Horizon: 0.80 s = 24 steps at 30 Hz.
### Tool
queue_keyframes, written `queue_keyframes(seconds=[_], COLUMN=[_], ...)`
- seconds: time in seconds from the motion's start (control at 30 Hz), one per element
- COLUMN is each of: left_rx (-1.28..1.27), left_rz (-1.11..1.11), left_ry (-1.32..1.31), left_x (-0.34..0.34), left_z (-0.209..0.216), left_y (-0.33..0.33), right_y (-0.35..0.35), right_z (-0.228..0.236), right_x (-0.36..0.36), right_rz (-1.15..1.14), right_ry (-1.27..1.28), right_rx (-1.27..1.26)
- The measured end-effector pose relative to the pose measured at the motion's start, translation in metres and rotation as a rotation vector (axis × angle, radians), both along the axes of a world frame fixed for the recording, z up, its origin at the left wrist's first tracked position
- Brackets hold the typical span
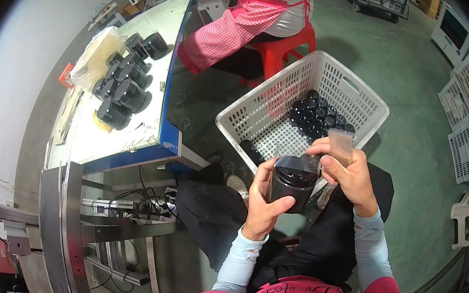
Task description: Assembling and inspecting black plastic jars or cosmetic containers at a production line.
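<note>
Black jar (293, 192) in my left hand (265, 201), translucent strip (340, 145) in my right hand (351, 177).
My left fingers and thumb wrap the jar's sides; at its 2 o'clock, my right hand pinches the strip between curled fingers. From the jar, I see a pale slotted crate (335, 72) at 12 o'clock holding glossy black pieces (314, 114), a tabletop (159, 83) with more dark jars (130, 95) at 10, and a seated co-worker (236, 35) beyond at 11.
</note>
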<state>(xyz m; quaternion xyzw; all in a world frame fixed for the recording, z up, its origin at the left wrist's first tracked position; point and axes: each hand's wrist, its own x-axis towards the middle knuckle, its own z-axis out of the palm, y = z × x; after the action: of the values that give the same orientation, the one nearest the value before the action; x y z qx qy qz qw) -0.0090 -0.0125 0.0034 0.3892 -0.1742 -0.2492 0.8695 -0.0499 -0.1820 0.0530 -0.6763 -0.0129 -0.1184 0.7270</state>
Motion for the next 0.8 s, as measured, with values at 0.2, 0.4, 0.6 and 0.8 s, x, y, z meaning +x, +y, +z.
queue_keyframes(seconds=[0.2, 0.4, 0.6, 0.8], left_rx=[0.033, 0.068, 0.071, 0.142], left_rz=[0.076, 0.113, 0.139, 0.169], left_ry=[-0.053, -0.101, -0.113, -0.159], left_x=[-0.004, -0.002, -0.003, -0.002], left_z=[0.004, 0.007, 0.013, 0.011], left_y=[0.0, 0.002, 0.004, 0.008], right_y=[0.007, 0.012, 0.02, 0.022], right_z=[0.001, 0.014, 0.024, 0.022], right_x=[-0.002, -0.005, -0.004, -0.008], right_rz=[-0.045, -0.031, -0.025, -0.003], right_ry=[-0.07, 0.079, 0.04, 0.064], right_rx=[-0.006, 0.051, 0.068, 0.007])
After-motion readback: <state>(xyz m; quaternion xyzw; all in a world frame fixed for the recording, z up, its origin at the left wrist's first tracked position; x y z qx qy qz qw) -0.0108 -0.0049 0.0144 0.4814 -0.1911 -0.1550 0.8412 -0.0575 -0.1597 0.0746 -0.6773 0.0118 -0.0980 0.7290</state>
